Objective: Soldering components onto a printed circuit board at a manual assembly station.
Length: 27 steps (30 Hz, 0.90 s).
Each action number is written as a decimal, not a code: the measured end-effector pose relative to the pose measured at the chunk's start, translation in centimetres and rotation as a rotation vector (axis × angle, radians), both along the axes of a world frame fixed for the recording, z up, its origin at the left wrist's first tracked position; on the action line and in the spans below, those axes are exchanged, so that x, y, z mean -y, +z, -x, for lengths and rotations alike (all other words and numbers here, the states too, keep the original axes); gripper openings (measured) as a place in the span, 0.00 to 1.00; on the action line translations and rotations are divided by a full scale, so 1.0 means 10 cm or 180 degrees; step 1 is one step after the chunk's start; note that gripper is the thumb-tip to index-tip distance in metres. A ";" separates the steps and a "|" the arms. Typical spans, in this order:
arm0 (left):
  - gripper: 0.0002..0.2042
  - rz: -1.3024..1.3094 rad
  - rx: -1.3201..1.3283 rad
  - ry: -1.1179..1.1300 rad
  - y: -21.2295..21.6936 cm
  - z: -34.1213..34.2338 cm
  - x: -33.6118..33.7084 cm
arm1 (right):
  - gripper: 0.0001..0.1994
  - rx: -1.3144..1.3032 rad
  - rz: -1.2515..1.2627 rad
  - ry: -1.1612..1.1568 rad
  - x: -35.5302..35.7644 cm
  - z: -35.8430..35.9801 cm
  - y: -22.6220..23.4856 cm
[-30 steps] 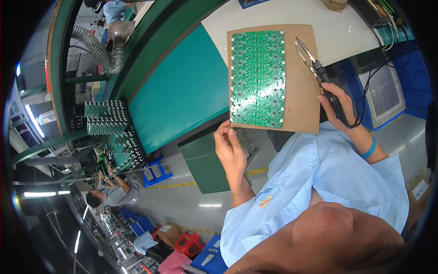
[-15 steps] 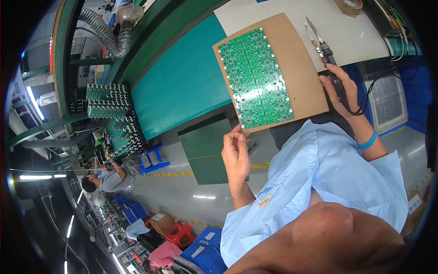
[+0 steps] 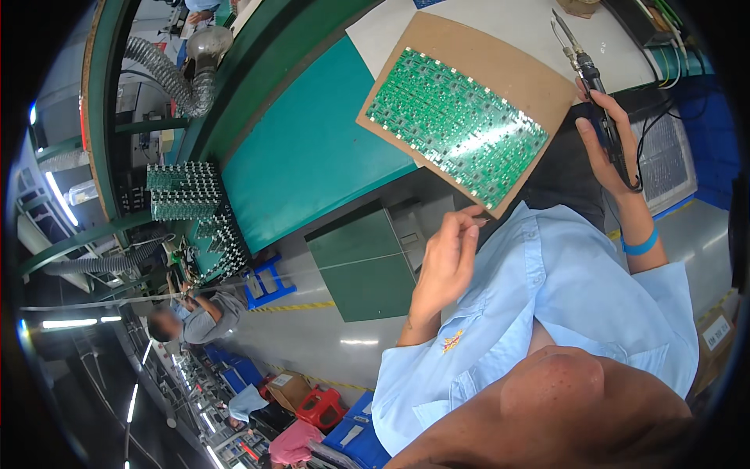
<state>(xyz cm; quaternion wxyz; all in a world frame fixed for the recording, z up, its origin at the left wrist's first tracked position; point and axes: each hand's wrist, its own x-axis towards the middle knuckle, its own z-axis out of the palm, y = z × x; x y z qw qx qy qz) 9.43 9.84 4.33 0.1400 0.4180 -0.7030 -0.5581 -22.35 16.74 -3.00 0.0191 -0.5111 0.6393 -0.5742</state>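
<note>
The teal-green tabletop (image 3: pixel 312 148) stretches ahead of and leftward from the left hand (image 3: pixel 447 262), with a pale sheet (image 3: pixel 516 19) beyond both hands and gray floor (image 3: pixel 359 344) showing to the lower left. That hand pinches the near corner of a brown board (image 3: pixel 504 61); a green circuit panel (image 3: pixel 457 121) lies slantwise on it, ahead of and between the hands. The right hand (image 3: pixel 613 152) grips a black soldering tool (image 3: pixel 592 80), its two tips pointing away. Well left of the left hand stand stacked green boards (image 3: pixel 183 191), near a co-worker (image 3: pixel 207 320). Right of the right hand is a blue container (image 3: pixel 715 148), its contents hidden. The brown board overhangs the tabletop's near edge, its bare strip running toward the right fingers, just beside its corner.
</note>
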 end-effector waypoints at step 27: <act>0.06 0.0701 -0.0328 -0.1094 -0.17 0.95 0.33 | 0.40 -0.0422 -0.0426 0.0299 -0.14 0.06 -0.15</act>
